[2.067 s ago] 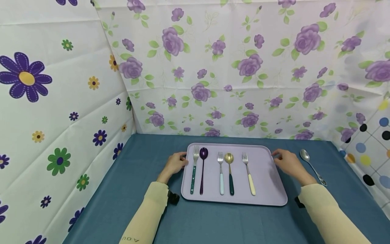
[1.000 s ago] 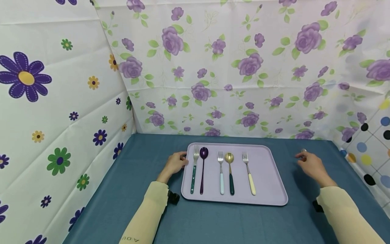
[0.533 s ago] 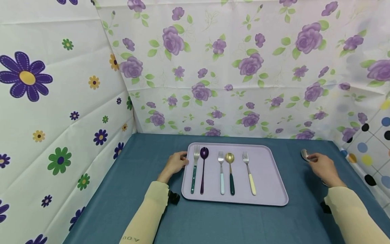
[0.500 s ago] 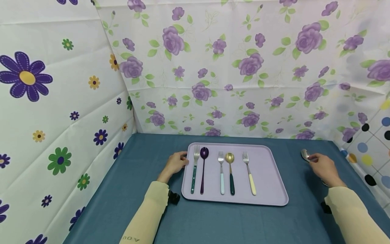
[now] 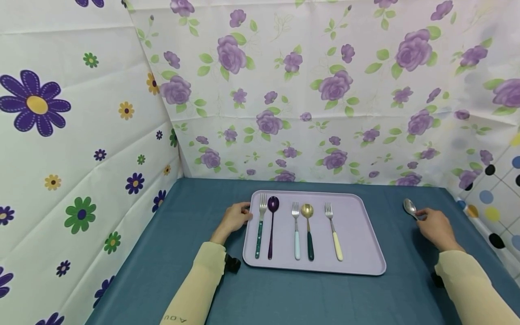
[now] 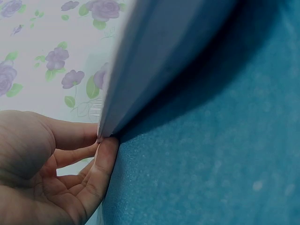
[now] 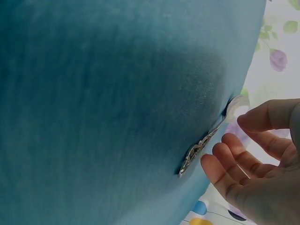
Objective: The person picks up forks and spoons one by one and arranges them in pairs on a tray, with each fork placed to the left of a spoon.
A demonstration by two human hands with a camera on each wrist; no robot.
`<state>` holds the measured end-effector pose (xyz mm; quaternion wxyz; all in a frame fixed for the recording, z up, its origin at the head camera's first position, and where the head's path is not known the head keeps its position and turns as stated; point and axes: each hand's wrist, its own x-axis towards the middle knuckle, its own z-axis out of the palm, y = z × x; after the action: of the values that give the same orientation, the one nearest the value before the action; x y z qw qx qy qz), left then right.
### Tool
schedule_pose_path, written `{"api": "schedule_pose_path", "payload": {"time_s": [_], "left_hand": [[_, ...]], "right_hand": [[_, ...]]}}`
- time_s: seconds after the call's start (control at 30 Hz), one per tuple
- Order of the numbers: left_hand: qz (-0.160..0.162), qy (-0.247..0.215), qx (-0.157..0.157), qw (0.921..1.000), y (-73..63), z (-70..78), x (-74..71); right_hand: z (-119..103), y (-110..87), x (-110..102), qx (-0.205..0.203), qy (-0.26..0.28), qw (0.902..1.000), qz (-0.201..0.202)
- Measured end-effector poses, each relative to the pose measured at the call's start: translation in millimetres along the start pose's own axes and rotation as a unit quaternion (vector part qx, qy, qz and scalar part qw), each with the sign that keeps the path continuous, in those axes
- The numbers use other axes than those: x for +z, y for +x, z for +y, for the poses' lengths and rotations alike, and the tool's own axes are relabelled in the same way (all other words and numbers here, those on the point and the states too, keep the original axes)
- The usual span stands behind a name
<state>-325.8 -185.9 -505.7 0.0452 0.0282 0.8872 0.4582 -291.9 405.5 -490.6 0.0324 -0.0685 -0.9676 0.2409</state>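
My left hand (image 5: 233,218) pinches the left rim of a pale lilac tray (image 5: 359,241); in the left wrist view its thumb and fingers (image 6: 105,154) meet on the tray's edge. At the right, my right hand (image 5: 438,229) hovers over a silver spoon (image 5: 409,206) lying on the cloth. The right wrist view shows the spoon's ornate handle (image 7: 199,149) flat on the cloth, with the hand's fingers loosely bent and spread beside it. Thumb and index finger come close to the spoon's neck without closing round it. The hand hides much of the handle in the head view.
On the tray lie a green-handled fork (image 5: 260,225), a purple spoon (image 5: 273,205), a light-blue-handled fork (image 5: 297,239), a gold spoon with dark green handle (image 5: 307,211) and a cream-handled fork (image 5: 335,239). Blue cloth (image 5: 308,298) covers the table; a flowered sheet (image 5: 308,90) hangs behind.
My right hand has left the tray's right rim and moved right to the spoon, then slid slightly down along it, uncovering the bowl. The left hand stays at the tray's left rim.
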Motion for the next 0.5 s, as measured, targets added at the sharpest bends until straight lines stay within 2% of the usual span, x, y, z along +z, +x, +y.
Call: {"api": "schedule_pose_path", "payload": {"time_s": [0.5], "left_hand": [[0.000, 0.003, -0.001, 1.0000, -1.8, 2.5, 0.5]], "right_hand": [[2.8, 5.9, 6.3, -0.019, -0.037, 0.9991, -0.007]]}}
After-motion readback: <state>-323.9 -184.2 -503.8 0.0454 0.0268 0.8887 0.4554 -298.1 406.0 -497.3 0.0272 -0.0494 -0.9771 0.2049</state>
